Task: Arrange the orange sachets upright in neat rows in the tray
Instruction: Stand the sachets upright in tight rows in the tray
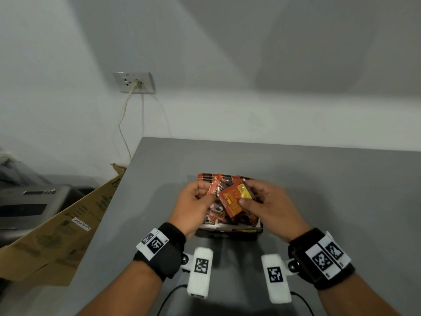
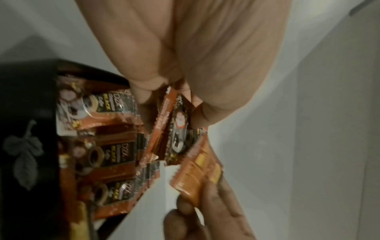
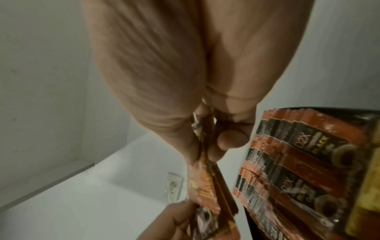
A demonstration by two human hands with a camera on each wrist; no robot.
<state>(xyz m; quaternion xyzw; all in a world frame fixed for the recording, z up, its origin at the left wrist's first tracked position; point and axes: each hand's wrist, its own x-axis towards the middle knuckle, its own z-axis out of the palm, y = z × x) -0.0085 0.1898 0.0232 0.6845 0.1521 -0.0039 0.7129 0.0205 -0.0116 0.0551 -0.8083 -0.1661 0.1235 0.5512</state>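
A dark tray (image 1: 230, 229) on the grey table holds several orange sachets (image 1: 225, 177), some standing at the back, others lying loose. Both hands hover just above it. My left hand (image 1: 200, 193) pinches an orange sachet (image 1: 213, 187) by its edge; in the left wrist view that sachet (image 2: 174, 123) hangs between thumb and fingers. My right hand (image 1: 257, 199) grips a small stack of sachets (image 1: 234, 199) with the orange printed back facing up. The right wrist view shows this stack (image 3: 205, 183) edge-on below my fingers, and rows of sachets (image 3: 304, 162) in the tray.
The grey table (image 1: 319, 190) stretches right and back to the white wall. A wall socket (image 1: 134, 82) with a cable sits at the left. Flattened cardboard (image 1: 63, 226) leans beside the table's left edge, near a grey machine (image 1: 29, 204).
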